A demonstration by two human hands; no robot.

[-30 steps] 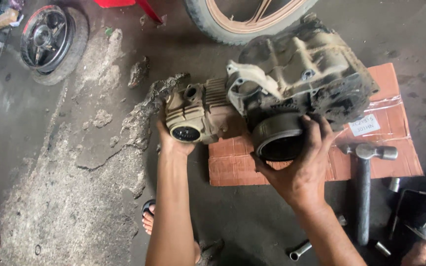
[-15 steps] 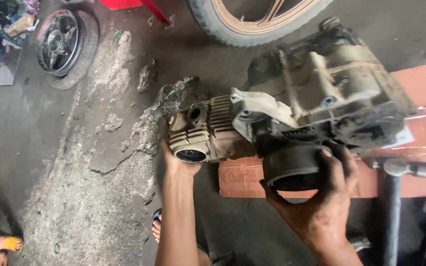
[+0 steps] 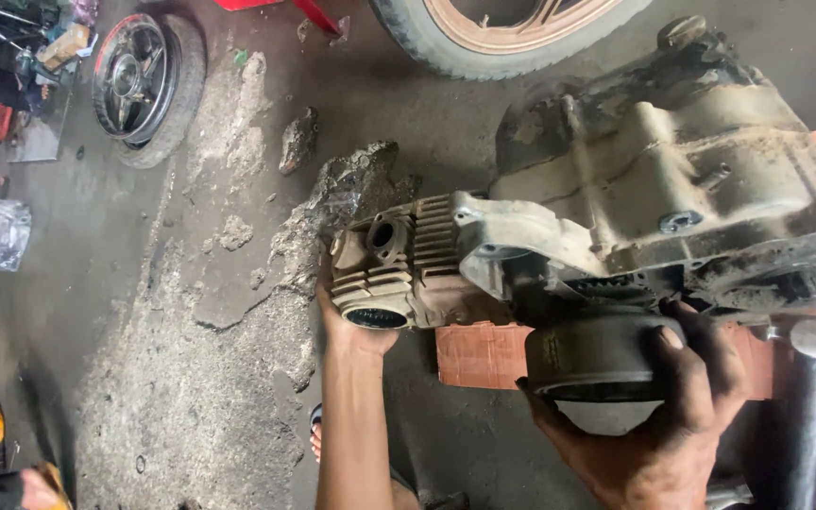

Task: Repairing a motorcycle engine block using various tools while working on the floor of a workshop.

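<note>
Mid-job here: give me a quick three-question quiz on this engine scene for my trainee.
1. True or false: the left hand is under the finned cylinder end of the engine.
2. What does the right hand grip? A) the hammer B) the round drum-shaped housing on the engine's underside C) the loose wheel
3. What flat thing lies on the floor below the engine?

Key:
1. True: the palm cups that end from below.
2. B: the fingers wrap round the housing.
3. A piece of reddish cardboard.
</note>
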